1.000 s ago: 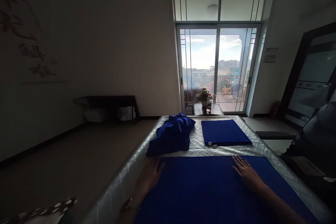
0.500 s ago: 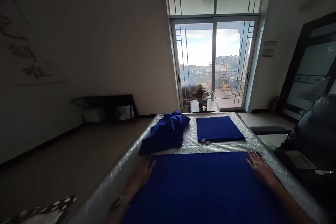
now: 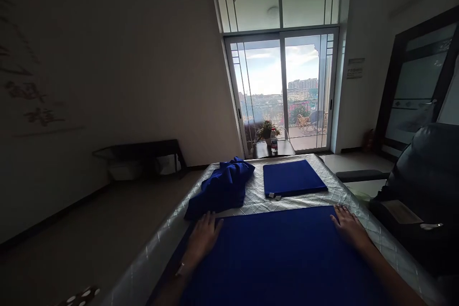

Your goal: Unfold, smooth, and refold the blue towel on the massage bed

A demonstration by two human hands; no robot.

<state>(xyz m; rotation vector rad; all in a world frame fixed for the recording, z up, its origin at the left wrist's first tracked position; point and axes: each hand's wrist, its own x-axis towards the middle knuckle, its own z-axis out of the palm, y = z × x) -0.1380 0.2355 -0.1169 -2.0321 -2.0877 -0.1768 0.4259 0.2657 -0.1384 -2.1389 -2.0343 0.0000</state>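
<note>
Left hand [image 3: 204, 238] flat, fingers spread, palm down on far left corner of blue cloth [image 3: 279, 253]; grips nothing. Right hand [image 3: 347, 225] likewise flat on far right corner. Cloth spread smooth across near part of quilted bed [image 3: 251, 196]. Beyond: crumpled blue cloth [image 3: 222, 189] left, folded blue cloth [image 3: 291, 178] right.

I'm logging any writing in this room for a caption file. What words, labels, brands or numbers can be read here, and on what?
No text can be read.
Dark brush-like characters on the left wall: too dim and blurred to read.
Small sign on the wall right of the sliding door: too small to read.
Water bottle label on the side table: too small to read.
White tag on the folded blue cloth: nothing readable.
</note>
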